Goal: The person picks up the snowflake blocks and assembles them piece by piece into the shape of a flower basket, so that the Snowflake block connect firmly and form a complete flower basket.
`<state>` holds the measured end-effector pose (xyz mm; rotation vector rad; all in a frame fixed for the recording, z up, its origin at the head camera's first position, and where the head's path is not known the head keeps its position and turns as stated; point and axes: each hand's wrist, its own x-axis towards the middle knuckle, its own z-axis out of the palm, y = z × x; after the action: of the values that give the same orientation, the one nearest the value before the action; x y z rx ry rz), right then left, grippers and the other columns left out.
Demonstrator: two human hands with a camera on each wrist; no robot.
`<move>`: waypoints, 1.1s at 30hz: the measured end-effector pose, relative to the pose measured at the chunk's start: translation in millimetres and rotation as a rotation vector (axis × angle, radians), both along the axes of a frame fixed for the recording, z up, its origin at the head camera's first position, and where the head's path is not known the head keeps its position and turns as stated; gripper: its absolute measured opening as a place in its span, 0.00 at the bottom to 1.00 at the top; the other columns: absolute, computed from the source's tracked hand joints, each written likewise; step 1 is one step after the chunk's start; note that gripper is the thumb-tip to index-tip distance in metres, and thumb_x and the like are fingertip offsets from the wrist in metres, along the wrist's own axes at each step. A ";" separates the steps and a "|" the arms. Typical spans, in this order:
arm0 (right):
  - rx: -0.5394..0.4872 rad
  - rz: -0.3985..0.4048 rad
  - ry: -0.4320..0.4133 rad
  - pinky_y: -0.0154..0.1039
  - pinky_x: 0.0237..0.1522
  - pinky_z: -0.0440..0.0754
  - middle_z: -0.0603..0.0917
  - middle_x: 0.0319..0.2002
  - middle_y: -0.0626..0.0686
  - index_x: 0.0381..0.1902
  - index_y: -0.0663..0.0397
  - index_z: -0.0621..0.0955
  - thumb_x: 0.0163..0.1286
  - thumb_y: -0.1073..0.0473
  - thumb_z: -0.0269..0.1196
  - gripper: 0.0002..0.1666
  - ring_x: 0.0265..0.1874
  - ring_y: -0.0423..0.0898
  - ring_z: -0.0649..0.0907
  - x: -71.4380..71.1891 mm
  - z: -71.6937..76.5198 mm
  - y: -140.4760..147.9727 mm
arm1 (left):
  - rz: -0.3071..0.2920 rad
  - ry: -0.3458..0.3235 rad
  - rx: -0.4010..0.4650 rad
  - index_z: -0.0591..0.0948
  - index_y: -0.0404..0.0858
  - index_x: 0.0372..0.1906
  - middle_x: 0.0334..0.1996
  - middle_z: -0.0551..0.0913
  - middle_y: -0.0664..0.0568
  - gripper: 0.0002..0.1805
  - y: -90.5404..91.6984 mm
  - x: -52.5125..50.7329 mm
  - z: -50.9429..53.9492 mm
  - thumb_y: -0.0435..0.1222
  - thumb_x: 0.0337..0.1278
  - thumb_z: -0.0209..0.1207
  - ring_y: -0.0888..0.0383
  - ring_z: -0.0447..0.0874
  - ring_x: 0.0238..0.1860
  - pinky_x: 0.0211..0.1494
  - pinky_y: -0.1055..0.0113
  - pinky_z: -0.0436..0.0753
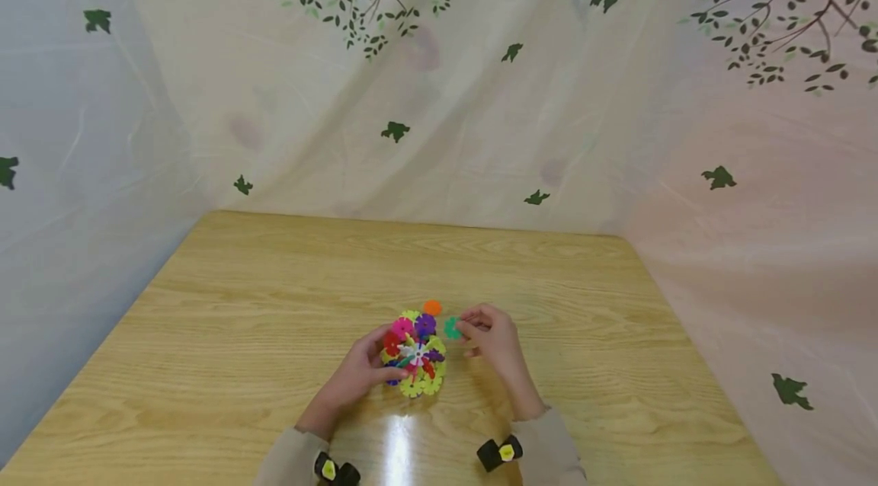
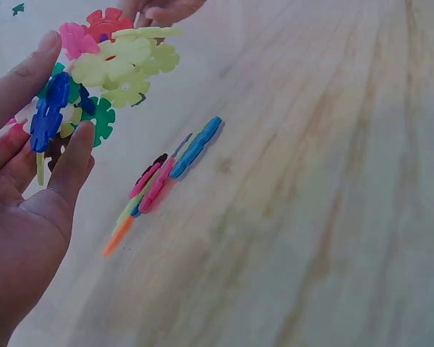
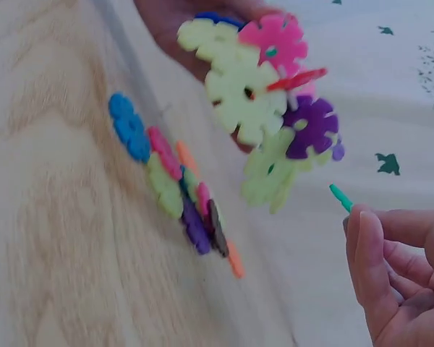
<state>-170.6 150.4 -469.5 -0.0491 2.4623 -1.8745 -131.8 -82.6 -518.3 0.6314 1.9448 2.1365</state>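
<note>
A cluster of interlocked plastic snowflake discs (image 1: 430,378), in yellow, pink, red, purple, white and blue, is held up by my left hand (image 1: 358,370). In the left wrist view, the thumb and fingers of this hand (image 2: 22,238) grip the cluster (image 2: 105,63) from the side, around a blue disc (image 2: 50,112). My right hand (image 1: 495,340) pinches one green snowflake disc (image 1: 452,328) just right of the cluster. The right wrist view shows that green disc (image 3: 340,196) edge-on between thumb and finger, apart from the cluster (image 3: 246,105).
Loose snowflake discs lie on the wooden table (image 1: 240,318) beneath the cluster: a blue one (image 3: 129,127), a purple one (image 3: 195,227) and several others. An orange disc (image 1: 433,308) shows beyond the cluster. A printed cloth (image 1: 453,166) hangs behind the table.
</note>
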 end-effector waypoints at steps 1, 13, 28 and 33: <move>-0.012 0.000 0.004 0.36 0.19 0.85 0.86 0.31 0.59 0.40 0.68 0.80 0.63 0.69 0.64 0.08 0.25 0.49 0.85 2.0 2.0 -0.4 | 0.002 0.007 -0.002 0.58 0.25 0.70 0.67 0.63 0.26 0.45 0.2 0.1 -0.4 0.29 0.48 0.68 0.69 0.79 0.54 0.59 0.72 0.81; 0.056 0.066 0.038 0.40 0.22 0.87 0.86 0.32 0.57 0.39 0.61 0.81 0.65 0.66 0.64 0.06 0.28 0.51 0.86 14.6 2.0 -5.2 | 0.008 0.028 -0.006 0.58 0.24 0.70 0.67 0.64 0.26 0.44 1.6 1.6 -1.4 0.28 0.48 0.67 0.70 0.78 0.55 0.58 0.72 0.81; -0.012 0.112 0.056 0.38 0.22 0.87 0.87 0.35 0.64 0.37 0.70 0.79 0.65 0.69 0.63 0.06 0.30 0.60 0.87 22.7 -3.7 -7.7 | -0.010 0.012 -0.001 0.56 0.21 0.70 0.66 0.62 0.23 0.40 2.2 1.7 -4.5 0.27 0.55 0.63 0.70 0.80 0.51 0.56 0.75 0.82; -0.026 0.094 0.077 0.39 0.24 0.88 0.86 0.34 0.64 0.35 0.67 0.78 0.65 0.67 0.64 0.06 0.29 0.56 0.87 23.4 -9.3 -9.5 | 0.014 -0.006 -0.043 0.57 0.21 0.70 0.66 0.64 0.24 0.40 1.7 1.6 -3.0 0.30 0.57 0.63 0.72 0.81 0.51 0.57 0.75 0.81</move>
<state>-147.2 140.9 -478.8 -0.2380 2.4371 -1.9004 -130.2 -81.0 -521.2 0.6047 1.9912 2.0963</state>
